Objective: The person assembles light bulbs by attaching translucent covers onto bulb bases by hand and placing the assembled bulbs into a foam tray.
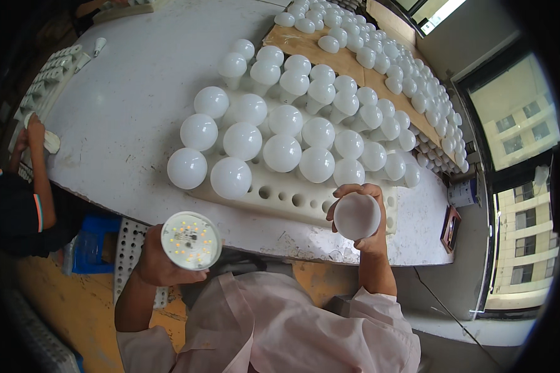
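My left hand [155, 261] is closed around an LED bulb body [191, 241], tilted so its round face shows a white board dotted with small yellow LEDs. No cover sits on that face. In my right hand [376, 239], a frosted white dome cover [356, 216] is gripped between the fingers and thumb, apart from the bulb body. Just beyond both hands, a pale foam tray [274, 202] with round holes lies on the table. Rows of bulbs with white domes [283, 153] stand upright in it, and its near edge has bare holes.
The white table [130, 105] curves around me. Many loose dome covers [417, 102] lie at the far right on brown cardboard [348, 65]. At left, another person's hand [36, 133] works near a foam tray. A blue stool [94, 244] and windows at right flank the table.
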The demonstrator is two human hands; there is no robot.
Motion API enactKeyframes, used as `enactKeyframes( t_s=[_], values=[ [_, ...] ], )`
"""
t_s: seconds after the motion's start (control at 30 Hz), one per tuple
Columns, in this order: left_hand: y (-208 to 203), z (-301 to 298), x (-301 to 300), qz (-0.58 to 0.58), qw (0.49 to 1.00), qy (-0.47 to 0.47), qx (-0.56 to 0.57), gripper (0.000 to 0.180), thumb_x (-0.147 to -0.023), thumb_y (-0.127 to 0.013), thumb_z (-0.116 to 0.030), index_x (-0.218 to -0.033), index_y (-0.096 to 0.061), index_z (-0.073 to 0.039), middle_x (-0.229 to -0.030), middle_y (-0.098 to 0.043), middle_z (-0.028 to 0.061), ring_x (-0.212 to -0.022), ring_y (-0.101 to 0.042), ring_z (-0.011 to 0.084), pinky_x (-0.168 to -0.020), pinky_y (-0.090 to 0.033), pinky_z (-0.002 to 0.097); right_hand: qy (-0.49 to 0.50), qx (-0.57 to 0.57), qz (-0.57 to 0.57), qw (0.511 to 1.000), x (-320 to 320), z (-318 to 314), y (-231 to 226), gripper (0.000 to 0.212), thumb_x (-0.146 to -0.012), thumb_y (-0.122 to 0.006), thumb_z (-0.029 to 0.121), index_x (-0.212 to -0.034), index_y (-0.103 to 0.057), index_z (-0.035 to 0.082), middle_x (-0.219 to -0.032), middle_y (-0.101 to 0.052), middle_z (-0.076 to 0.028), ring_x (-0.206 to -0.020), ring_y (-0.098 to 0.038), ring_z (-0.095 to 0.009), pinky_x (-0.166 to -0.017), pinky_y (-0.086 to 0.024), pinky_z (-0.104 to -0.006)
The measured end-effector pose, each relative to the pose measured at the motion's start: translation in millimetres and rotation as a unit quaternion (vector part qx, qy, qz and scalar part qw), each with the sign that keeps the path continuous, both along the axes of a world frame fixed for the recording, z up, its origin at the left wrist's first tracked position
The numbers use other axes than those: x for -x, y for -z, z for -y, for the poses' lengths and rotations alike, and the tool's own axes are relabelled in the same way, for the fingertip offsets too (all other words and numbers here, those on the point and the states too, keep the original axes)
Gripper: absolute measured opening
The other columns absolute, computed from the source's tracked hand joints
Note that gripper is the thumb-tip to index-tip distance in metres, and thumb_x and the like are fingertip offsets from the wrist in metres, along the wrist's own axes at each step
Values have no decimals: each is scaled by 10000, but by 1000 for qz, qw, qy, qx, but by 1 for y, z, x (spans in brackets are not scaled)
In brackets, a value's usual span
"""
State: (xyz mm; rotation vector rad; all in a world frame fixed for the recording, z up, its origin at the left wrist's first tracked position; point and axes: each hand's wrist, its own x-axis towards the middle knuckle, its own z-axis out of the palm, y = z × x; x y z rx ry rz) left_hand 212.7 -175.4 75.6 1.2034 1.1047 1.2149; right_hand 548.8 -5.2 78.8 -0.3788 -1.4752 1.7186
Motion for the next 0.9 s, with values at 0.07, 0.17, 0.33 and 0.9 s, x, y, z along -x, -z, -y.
enactKeyframes(
  t_s=[0.07, 0.17, 0.33, 0.9],
  values=[
    [5, -19, -29, -50, 995, 74, -45, 553, -619, -865, -195, -1071, -626, 16, -984, -687, 120, -887, -647, 155, -820, -504, 302, -44, -30, 40, 998, 11, 18, 3, 831, -611, -872, 228, -1259, -369, 96, -1220, -494, -222, -969, -626, -303, -791, -534, -390],
    [16, -32, -56, -34, 993, 114, 22, 632, -640, -857, -246, -1143, -586, 23, -1036, -668, 129, -954, -624, 177, -866, -484, 314, -75, -39, 96, 992, 28, 29, 18, 828, -606, -849, 157, -1281, -378, 66, -1225, -512, -193, -1000, -619, -260, -839, -507, -373],
    [37, -37, -62, -36, 991, 126, 28, 629, -658, -843, -301, -1131, -587, 24, -1017, -665, 133, -940, -625, 187, -856, -484, 313, -102, -86, 151, 979, 39, 33, 32, 795, -611, -831, 151, -1281, -418, 39, -1231, -534, -138, -1130, -534, -231, -960, -415, -373],
    [52, -50, -50, -65, 983, 146, 89, 623, -636, -871, -290, -1087, -600, 45, -992, -670, 125, -915, -619, 173, -833, -489, 310, -145, -96, 237, 956, 56, 19, 33, 785, -613, -847, 171, -1275, -443, 47, -1235, -541, -112, -1143, -524, -240, -979, -407, -374]
  ],
)
